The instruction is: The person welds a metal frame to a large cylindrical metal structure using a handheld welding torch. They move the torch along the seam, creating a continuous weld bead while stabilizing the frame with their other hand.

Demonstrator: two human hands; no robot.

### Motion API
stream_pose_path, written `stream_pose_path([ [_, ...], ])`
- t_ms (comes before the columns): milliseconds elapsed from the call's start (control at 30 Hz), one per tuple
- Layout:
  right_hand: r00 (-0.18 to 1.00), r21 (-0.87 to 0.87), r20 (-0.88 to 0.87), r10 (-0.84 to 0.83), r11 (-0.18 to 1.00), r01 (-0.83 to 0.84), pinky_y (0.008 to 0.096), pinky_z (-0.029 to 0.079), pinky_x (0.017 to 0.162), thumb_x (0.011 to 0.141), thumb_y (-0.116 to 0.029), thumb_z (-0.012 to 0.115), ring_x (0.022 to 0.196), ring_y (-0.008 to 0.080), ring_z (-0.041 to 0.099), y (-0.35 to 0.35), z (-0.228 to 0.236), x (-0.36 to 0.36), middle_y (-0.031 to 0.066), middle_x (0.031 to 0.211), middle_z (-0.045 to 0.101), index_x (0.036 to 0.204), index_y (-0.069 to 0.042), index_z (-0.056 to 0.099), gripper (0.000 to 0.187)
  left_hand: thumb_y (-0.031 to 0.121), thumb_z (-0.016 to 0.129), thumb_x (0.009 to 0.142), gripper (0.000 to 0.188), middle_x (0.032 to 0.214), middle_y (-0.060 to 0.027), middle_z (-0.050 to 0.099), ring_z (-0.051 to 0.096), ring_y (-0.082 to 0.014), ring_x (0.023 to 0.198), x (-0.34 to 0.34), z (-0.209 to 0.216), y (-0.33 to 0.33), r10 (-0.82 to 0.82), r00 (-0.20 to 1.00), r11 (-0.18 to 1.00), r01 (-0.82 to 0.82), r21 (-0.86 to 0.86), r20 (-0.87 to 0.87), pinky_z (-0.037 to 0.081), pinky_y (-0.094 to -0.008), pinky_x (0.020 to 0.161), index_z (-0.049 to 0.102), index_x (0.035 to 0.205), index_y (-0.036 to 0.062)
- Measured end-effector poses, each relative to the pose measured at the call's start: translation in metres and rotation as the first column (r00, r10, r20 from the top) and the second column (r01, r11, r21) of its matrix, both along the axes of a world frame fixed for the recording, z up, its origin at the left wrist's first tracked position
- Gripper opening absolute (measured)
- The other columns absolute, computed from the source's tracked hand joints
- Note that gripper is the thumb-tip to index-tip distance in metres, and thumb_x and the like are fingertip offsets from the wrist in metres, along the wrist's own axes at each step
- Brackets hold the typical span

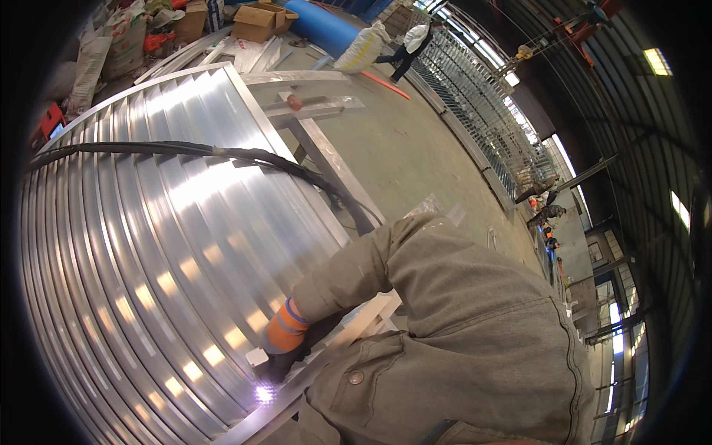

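My right hand (283,365), dark and partly in shadow below an orange and grey cuff (285,330), is closed at the near edge of a large ribbed metal panel (141,245). It holds what appears to be a welding torch, mostly hidden by the hand. A bright violet-white arc (263,394) glows just below it, where the slats meet the panel's edge frame (256,421). Beside the hand shows a small pale squarish piece (256,357). The olive-brown sleeve (345,278) reaches in from the right. My left hand is out of view.
A thick black cable (178,148) lies across the panel and passes behind my arm. Metal frame pieces (326,152) stand beyond it. Sacks (111,55), a cardboard box (256,21) and a blue roll (319,26) are at the back. A person (414,46) walks near metal racks (475,96).
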State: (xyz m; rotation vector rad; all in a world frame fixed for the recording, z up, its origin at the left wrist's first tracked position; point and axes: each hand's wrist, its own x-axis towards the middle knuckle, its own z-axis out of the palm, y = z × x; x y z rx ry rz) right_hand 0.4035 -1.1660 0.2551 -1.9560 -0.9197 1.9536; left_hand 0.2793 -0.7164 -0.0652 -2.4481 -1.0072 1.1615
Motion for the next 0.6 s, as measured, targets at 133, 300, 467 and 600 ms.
stream_pose_path([
  [133, 1.0, 0.019, 0.011, 0.005, 1.0, -0.005, 0.0448, 0.058, 0.082, 0.108, -0.06, 0.066, 0.084, 0.0273, 0.074, 0.002, 0.001, 0.002, 0.0183, 0.099, 0.081, 0.114, 0.001, 0.081, 0.063, 0.046, 0.061, 0.109, 0.041, 0.137, -0.0043, 0.079, 0.075, -0.025, 0.126, -0.011, -0.003, 0.001, 0.001, 1.0, 1.0, -0.001, -0.014, -0.002, 0.057, -0.0438, 0.105, 0.082, 0.132, 0.0189],
  [300, 0.994, 0.104, 0.082, 0.079, 0.991, -0.087, 0.0468, 0.058, 0.087, 0.11, -0.055, 0.066, 0.09, 0.0301, 0.075, -0.003, -0.012, 0.007, 0.0219, 0.106, 0.082, 0.119, 0.001, 0.081, 0.059, 0.047, 0.06, 0.109, 0.043, 0.138, -0.0047, 0.079, 0.075, -0.0255, 0.127, -0.056, 0.004, 0.013, 0.036, 0.999, 0.999, -0.036, -0.041, 0.019, 0.057, -0.0442, 0.106, 0.081, 0.133, 0.0185],
  [467, 0.996, 0.006, 0.059, 0.071, 0.997, -0.072, 0.0413, 0.06, 0.081, 0.106, -0.062, 0.069, 0.085, 0.02, 0.074, 0.003, -0.014, 0.014, 0.0075, 0.095, 0.081, 0.122, -0.004, 0.082, 0.062, 0.047, 0.06, 0.109, 0.044, 0.138, -0.0051, 0.079, 0.075, -0.0259, 0.127, -0.161, 0.038, 0.045, 0.133, 0.989, 0.991, -0.135, -0.018, -0.064, 0.057, -0.0445, 0.107, 0.081, 0.134, 0.0181],
  [600, 0.996, 0.015, -0.066, -0.064, 0.998, 0.065, 0.0387, 0.06, 0.078, 0.107, -0.059, 0.069, 0.083, 0.0179, 0.071, 0.011, 0.011, 0.029, 0.0052, 0.101, 0.08, 0.132, -0.01, 0.079, 0.056, 0.048, 0.059, 0.11, 0.045, 0.139, -0.0054, 0.078, 0.074, -0.0263, 0.128, -0.18, 0.055, 0.054, 0.183, 0.976, 0.983, -0.186, -0.01, -0.114, 0.057, -0.0448, 0.107, 0.081, 0.134, 0.0178],
])
